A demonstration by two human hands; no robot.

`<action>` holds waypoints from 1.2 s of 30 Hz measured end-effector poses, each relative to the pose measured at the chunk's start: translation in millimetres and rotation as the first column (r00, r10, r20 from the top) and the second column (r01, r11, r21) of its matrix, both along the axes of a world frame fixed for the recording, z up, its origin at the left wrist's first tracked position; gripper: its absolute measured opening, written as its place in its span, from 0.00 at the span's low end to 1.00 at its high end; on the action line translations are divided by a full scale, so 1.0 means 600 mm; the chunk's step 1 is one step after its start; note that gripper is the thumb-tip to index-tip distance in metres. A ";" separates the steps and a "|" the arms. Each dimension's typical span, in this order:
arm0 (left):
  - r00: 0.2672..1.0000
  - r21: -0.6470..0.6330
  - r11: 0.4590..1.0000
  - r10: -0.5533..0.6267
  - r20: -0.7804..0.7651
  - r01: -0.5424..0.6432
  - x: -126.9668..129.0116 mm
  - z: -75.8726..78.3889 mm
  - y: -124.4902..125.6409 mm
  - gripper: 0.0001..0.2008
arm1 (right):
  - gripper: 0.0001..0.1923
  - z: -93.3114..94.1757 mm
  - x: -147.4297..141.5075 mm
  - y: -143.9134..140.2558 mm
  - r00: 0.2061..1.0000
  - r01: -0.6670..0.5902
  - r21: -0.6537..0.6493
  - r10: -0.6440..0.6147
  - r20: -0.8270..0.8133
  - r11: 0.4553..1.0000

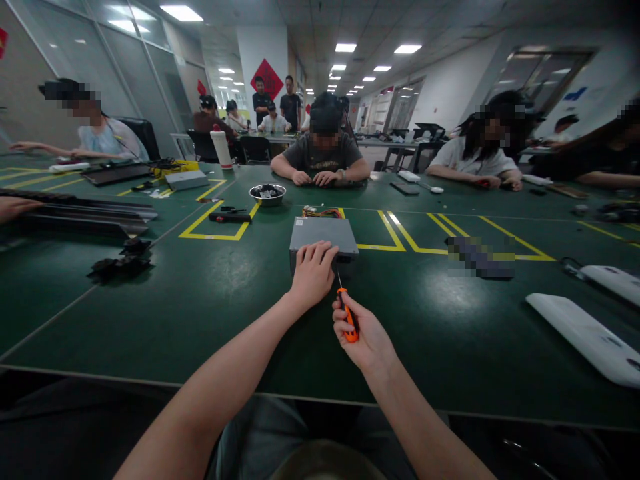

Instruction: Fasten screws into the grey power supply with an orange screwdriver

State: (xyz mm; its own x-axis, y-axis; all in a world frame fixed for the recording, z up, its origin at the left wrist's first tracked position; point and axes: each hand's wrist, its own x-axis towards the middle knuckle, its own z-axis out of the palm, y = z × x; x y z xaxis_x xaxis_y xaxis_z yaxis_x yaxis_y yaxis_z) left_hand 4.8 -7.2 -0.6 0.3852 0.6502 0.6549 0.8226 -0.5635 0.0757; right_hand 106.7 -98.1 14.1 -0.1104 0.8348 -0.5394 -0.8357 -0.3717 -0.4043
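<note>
No legible lettering or numbers.

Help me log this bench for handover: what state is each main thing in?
Grey metal box: on the table, top face closed.
Cables: bunched behind the box.
Screwdriver: held, tip near the box; contact unclear.
Left hand: fingers resting on the box.
Right hand: closed around the screwdriver.
Metal bowl: upright, holding dark items.
White cup: standing upright.
Nearest white device: lying flat.
</note>
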 end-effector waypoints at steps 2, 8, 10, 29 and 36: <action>1.000 -0.001 1.000 0.002 0.002 -0.002 0.001 0.000 0.001 0.20 | 0.05 0.000 -0.001 -0.001 1.000 -0.001 -0.002 0.001 -0.015 1.000; 1.000 -0.006 1.000 -0.001 0.018 0.001 0.003 -0.001 0.002 0.20 | 0.08 0.004 -0.003 0.000 0.999 -0.035 -0.020 0.034 -0.039 0.999; 1.000 -0.004 1.000 -0.003 0.024 0.003 0.002 0.000 0.002 0.19 | 0.07 0.005 -0.004 0.000 0.999 -0.020 -0.011 0.020 -0.026 1.000; 0.999 -0.006 1.000 -0.007 0.043 0.007 0.001 0.005 0.000 0.18 | 0.07 0.011 -0.013 -0.003 0.999 -0.006 0.001 0.006 -0.044 1.000; 0.999 -0.015 1.000 0.005 0.039 -0.005 0.001 0.006 0.002 0.16 | 0.04 0.003 -0.014 -0.002 0.999 0.023 -0.041 -0.024 -0.037 0.999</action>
